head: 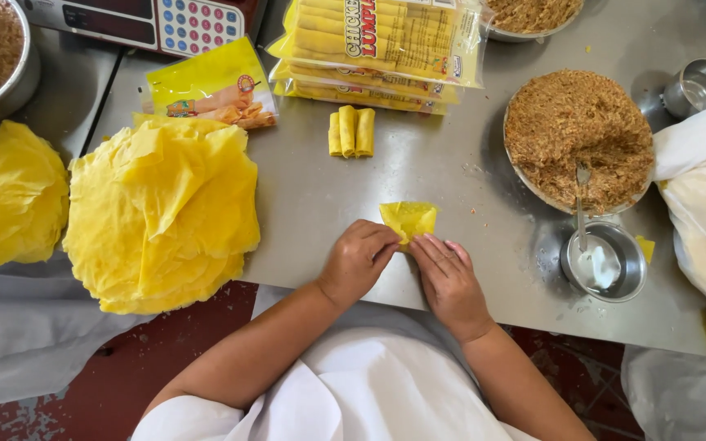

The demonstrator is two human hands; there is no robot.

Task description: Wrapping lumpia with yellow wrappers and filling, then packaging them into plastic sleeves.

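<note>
Overhead view of a steel table. The left hand and right hand meet at the table's near edge, fingertips pinched together on the lower corner of a small folded yellow wrapper lying flat between them. Just beyond it lie three rolled yellow pieces; a stack of yellow wrappers sits to the left, a plate of browned filling to the right — well apart.

A steel table stands over worn red floor.

yellow wrapper, grey steel table, brown filling
</note>
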